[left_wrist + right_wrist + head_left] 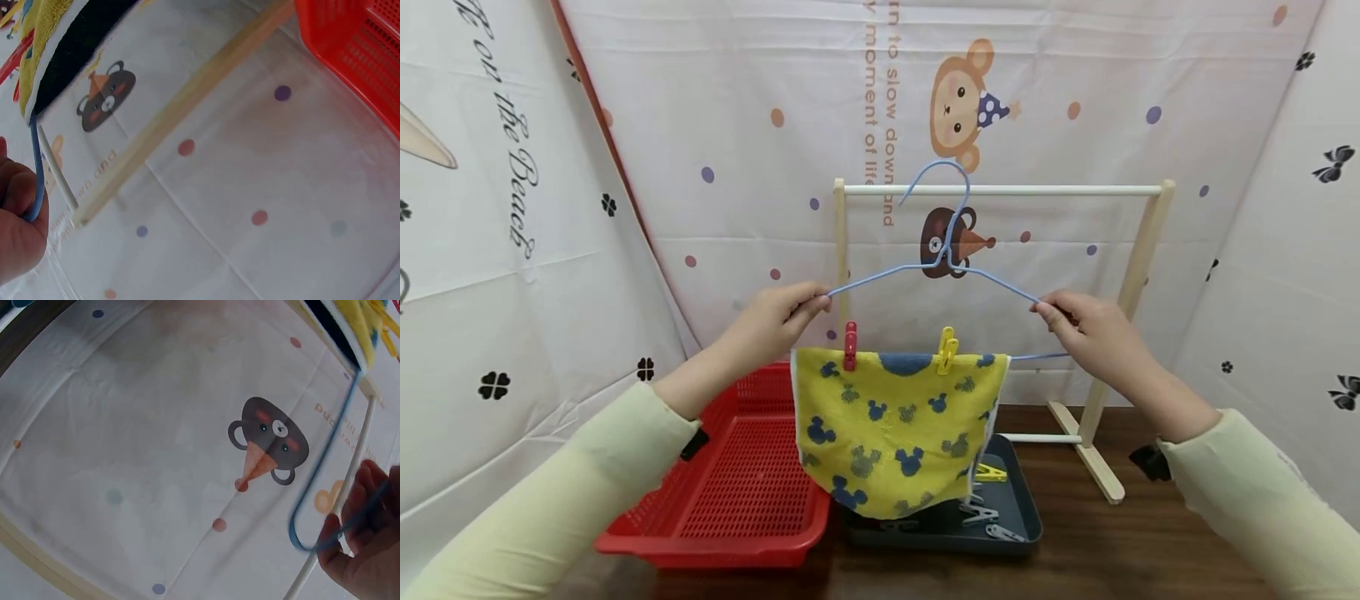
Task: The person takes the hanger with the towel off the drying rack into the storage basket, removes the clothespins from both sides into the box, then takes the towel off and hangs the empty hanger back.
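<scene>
A blue wire hanger (880,276) is held up in the middle of the head view, its hook upward. My left hand (786,314) grips its left shoulder, and my right hand (1086,332) pinches the right shoulder. Over the lower bar hangs a yellow towel (887,433) with blue mouse-head prints. A red clothespin (850,346) clips it near the left end, and a yellow clothespin (948,351) sits right of centre. The right wrist view shows the hanger's bent end (301,540) beside the fingers of my right hand (365,544).
Behind the hanger stands a wooden rack with a white top rail (1060,191). A red plastic basket (752,433) is at the left. Partly behind the towel, a dark grey tray (1026,500) holds several clothespins (992,473). Printed cloth surrounds the brown table (1120,550).
</scene>
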Tool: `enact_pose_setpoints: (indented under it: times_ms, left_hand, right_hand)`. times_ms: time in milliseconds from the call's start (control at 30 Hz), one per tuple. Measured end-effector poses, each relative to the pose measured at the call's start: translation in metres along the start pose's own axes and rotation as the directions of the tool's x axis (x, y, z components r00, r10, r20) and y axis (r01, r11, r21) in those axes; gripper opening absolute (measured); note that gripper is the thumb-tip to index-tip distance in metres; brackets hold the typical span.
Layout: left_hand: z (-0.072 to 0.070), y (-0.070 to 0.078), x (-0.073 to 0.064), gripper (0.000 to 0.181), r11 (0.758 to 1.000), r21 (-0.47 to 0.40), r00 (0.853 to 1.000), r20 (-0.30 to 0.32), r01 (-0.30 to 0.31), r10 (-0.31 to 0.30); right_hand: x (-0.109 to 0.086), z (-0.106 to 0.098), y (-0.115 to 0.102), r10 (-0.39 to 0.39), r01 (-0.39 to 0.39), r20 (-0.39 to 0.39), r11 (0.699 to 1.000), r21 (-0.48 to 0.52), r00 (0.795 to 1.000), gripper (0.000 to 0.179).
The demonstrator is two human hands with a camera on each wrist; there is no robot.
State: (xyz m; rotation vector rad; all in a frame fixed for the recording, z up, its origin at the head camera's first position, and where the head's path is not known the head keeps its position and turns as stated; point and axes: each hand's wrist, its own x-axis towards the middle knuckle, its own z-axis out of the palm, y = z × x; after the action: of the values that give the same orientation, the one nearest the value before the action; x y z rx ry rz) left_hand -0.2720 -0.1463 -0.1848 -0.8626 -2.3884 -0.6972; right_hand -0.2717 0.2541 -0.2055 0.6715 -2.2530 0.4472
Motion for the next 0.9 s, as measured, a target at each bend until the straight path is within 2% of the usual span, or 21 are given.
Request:
enact_pose_setpoints:
  times_ms: [133,233,333,400,500,633,833,900]
  left_hand:
    - [-0.014,-0.006,-0.006,0.020,1.000,-0.004,1.000,0.015,0.007,-0.007]
    - [-0.027,-0.011,-0.012,0.021,1.000,0.007,1.000,0.001,0.030,-0.030]
    - [-0.042,-0.017,-0.019,0.023,0.997,0.051,0.998,-0.024,0.050,-0.049]
    - [-0.053,-0.021,-0.023,0.023,0.994,0.101,0.998,-0.050,0.044,-0.039]
    - [-0.066,-0.029,-0.028,0.021,0.984,0.178,0.993,-0.116,0.024,-0.003]
    - [-0.080,-0.038,-0.034,0.018,0.974,0.226,0.982,-0.189,0.019,0.025]
    - [-0.100,-0.049,-0.046,0.022,0.958,0.268,0.983,-0.176,0.101,-0.054]
    - [-0.105,-0.055,-0.049,0.022,0.950,0.291,0.982,-0.179,0.113,-0.062]
  right_hand:
    - [0.000,0.000,0.000,0.001,-0.002,0.093,1.000,0.012,0.996,0.023]
    - [-0.001,0.000,0.003,0.022,-0.025,0.150,1.000,0.020,0.988,0.034]
    - [-0.004,-0.001,0.010,0.032,-0.036,0.195,0.999,0.019,0.980,0.043]
    - [-0.007,0.000,0.014,0.034,-0.037,0.223,0.999,0.012,0.974,0.045]
    - [-0.015,-0.001,0.019,0.054,-0.053,0.259,0.999,-0.012,0.964,0.043]
    - [-0.025,0.001,0.025,0.062,-0.051,0.290,0.998,-0.046,0.955,0.034]
    - [-0.033,0.012,0.032,0.049,-0.027,0.346,0.997,-0.067,0.937,0.025]
    - [-0.036,0.015,0.034,0.047,-0.025,0.366,0.998,-0.064,0.930,0.022]
